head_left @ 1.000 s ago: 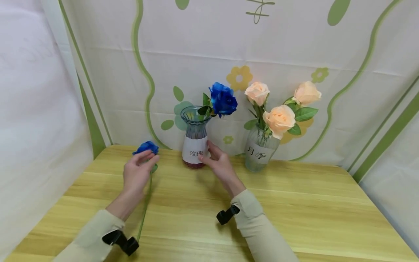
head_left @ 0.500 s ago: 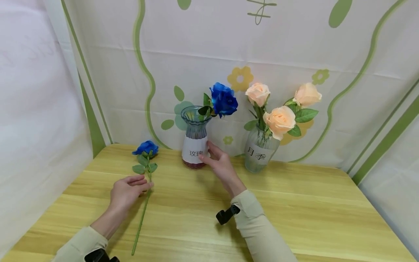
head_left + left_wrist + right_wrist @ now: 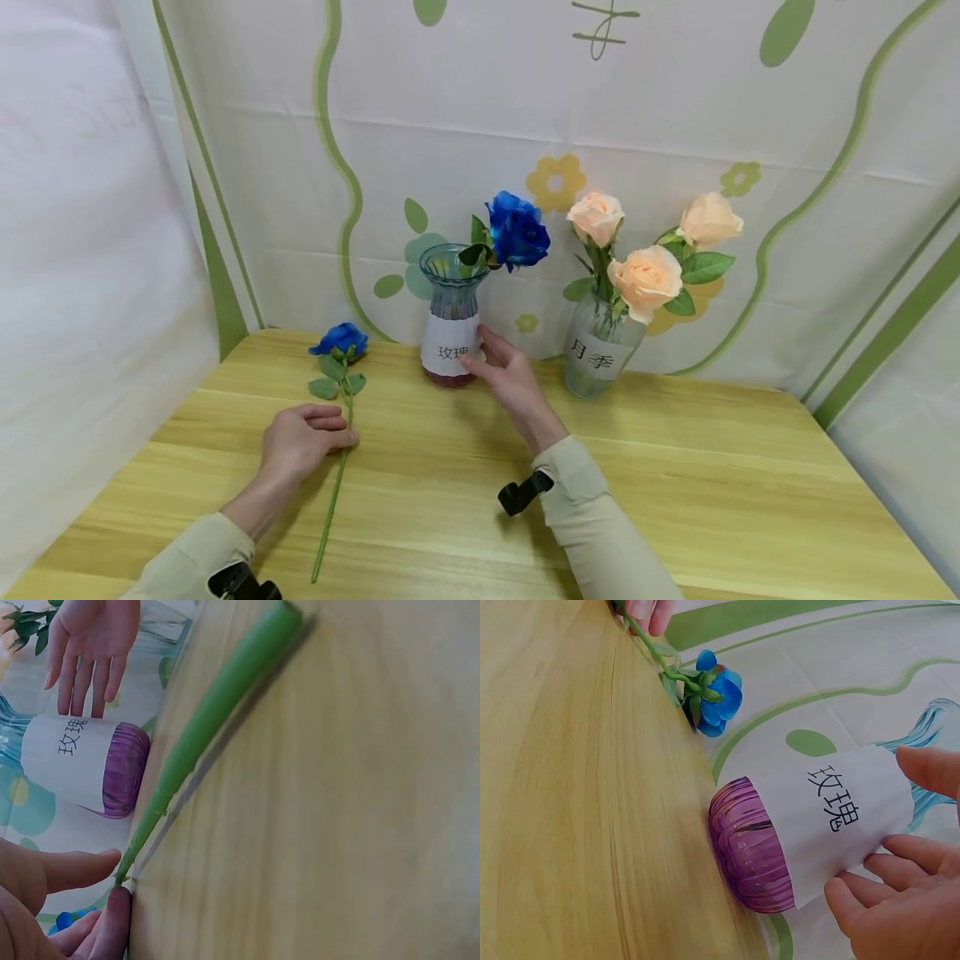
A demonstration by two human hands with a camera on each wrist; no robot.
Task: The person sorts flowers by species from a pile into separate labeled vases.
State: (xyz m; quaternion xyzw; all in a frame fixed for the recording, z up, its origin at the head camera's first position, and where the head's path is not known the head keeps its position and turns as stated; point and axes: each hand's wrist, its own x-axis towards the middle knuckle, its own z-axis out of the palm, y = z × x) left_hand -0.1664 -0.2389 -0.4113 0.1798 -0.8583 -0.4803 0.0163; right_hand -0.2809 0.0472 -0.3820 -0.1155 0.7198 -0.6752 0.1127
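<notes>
A long-stemmed blue rose (image 3: 339,340) lies on the wooden table (image 3: 675,475) at the left, its bloom toward the back. Partway down its green stem (image 3: 202,727), my left hand (image 3: 298,442) pinches it between thumb and fingers. The glass vase (image 3: 450,346), blue above and purple at the base, stands upright with a white paper label around it. Another blue rose (image 3: 516,232) leans out of its mouth to the right. My right hand (image 3: 513,387) touches the vase's right side, fingers loosely extended (image 3: 900,900) and thumb at the label.
To the right of the labelled vase stands a clear glass vase (image 3: 592,367) with its own label, holding peach roses (image 3: 647,282). A white printed cloth (image 3: 442,100) hangs close behind both vases. More white cloth (image 3: 90,208) hangs along the left side.
My left hand has moved from the lying rose's bloom down toward me onto its stem, uncovering the bloom and leaves. The right hand stays at the vase.
</notes>
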